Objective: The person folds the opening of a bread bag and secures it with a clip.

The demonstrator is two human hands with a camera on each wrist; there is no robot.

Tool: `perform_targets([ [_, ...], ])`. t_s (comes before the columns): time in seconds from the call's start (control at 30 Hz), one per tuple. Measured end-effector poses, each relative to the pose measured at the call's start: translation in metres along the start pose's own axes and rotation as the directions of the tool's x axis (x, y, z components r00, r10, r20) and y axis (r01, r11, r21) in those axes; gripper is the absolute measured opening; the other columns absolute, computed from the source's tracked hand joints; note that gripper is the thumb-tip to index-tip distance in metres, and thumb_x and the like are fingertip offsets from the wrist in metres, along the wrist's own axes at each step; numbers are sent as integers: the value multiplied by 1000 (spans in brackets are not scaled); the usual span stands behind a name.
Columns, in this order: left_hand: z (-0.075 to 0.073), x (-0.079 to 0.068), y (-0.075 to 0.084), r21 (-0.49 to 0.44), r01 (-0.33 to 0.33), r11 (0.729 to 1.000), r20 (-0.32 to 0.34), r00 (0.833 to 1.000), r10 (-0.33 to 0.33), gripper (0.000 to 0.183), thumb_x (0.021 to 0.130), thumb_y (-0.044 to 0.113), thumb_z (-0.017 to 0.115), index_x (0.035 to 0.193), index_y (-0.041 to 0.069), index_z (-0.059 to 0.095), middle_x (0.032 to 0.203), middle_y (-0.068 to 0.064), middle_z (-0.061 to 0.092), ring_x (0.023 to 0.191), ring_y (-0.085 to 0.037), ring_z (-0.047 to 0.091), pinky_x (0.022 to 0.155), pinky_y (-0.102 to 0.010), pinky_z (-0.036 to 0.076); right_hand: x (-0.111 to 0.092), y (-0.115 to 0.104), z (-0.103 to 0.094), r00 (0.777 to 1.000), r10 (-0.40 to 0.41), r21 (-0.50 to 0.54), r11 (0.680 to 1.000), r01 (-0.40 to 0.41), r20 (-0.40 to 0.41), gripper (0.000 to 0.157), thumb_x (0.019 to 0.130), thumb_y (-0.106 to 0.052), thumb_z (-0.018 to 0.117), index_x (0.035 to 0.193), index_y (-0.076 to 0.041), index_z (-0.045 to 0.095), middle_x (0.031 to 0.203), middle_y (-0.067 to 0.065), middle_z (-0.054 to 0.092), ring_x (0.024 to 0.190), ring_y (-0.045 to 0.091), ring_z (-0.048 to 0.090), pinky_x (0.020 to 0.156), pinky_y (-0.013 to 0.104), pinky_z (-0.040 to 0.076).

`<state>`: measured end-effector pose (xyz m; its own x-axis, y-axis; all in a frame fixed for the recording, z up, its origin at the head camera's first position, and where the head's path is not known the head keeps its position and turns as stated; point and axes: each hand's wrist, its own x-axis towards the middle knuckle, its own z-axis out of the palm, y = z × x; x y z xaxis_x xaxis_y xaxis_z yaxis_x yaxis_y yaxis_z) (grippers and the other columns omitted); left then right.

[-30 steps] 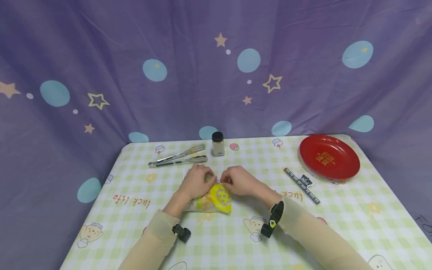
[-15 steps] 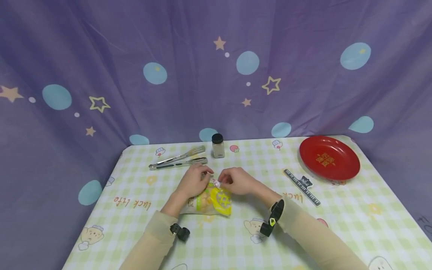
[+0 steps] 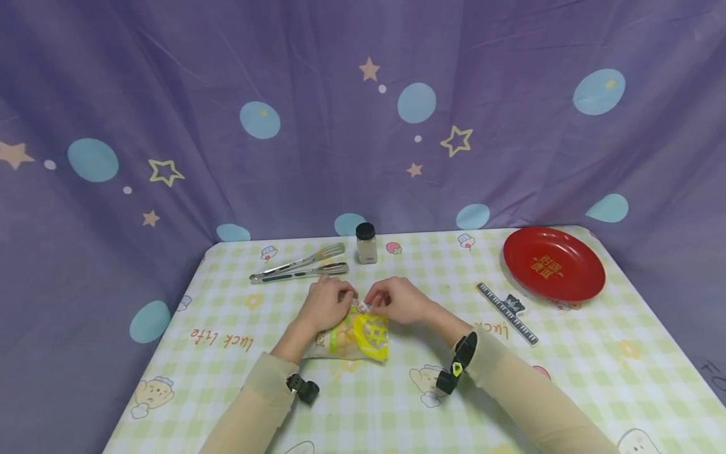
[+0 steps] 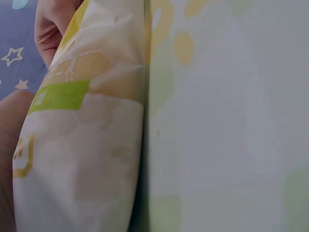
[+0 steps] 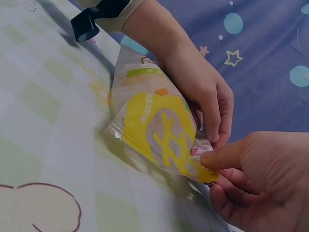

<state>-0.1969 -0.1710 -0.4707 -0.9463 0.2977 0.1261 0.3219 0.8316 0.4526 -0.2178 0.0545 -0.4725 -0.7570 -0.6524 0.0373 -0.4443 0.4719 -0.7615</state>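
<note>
A plastic food packet (image 3: pixel 347 340), white with yellow and green print, lies in the middle of the table. Pale rounded pieces show through its clear part. My left hand (image 3: pixel 326 304) pinches its far edge. Beside it, my right hand (image 3: pixel 401 301) pinches the same edge near the yellow corner; in the right wrist view its thumb and fingers (image 5: pixel 226 157) close on that corner. A small pink-and-white patterned bit (image 5: pixel 200 147) shows at the edge between the hands. In the left wrist view the packet (image 4: pixel 91 130) fills the left half and hides most of the left hand.
Metal tongs (image 3: pixel 300 265) lie behind the left hand, near a black-capped jar (image 3: pixel 366 243) at the back. Right of the hands are a piano-key-patterned clip (image 3: pixel 507 312) and a red plate (image 3: pixel 553 263). A purple curtain (image 3: pixel 317 183) hangs behind the table (image 3: pixel 215 378).
My left hand has drawn back a little to the left, and my right hand has shifted slightly left along the edge. More of the packet's front and the pink patterned bit now show.
</note>
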Motion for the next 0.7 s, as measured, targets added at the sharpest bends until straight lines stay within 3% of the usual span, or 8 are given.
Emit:
perform_targets([
  [0.13, 1, -1, 0, 0, 33, 999, 1, 999, -33, 26, 96, 12, 58, 91, 18, 82, 93, -3, 74, 98, -28, 60, 89, -52, 42, 1, 2, 0, 1000, 14, 22, 1000, -14, -1, 8, 94, -12, 80, 102, -13, 80, 85, -4, 77, 70, 5, 63, 68, 21, 52],
  [0.3, 3, -3, -3, -38, 53, 998, 0, 999, -53, 26, 95, 8, 56, 94, 19, 79, 99, -2, 76, 100, -26, 60, 89, -51, 36, 6, 3, 2, 1000, 22, 12, 1000, -22, -14, 4, 97, -15, 77, 98, -15, 81, 82, -5, 74, 68, 5, 60, 67, 22, 51],
  [0.43, 2, -4, -5, -86, 55, 995, 3, 998, -55, 27, 93, 3, 56, 98, 20, 76, 100, 0, 76, 98, -23, 59, 90, -49, 33, 15, -1, 5, 999, 17, -25, 1000, -18, -27, 12, 100, -19, 74, 93, -16, 83, 74, -7, 71, 62, 4, 54, 64, 20, 46],
  [0.7, 5, -2, -5, -115, 50, 992, -10, 999, -51, 18, 95, 10, 61, 97, 19, 76, 92, 2, 75, 96, -23, 59, 88, -48, 35, 25, -7, 8, 998, 51, -64, 997, -52, -23, 14, 98, -18, 75, 88, -15, 84, 67, -8, 70, 55, 3, 49, 56, 18, 39],
])
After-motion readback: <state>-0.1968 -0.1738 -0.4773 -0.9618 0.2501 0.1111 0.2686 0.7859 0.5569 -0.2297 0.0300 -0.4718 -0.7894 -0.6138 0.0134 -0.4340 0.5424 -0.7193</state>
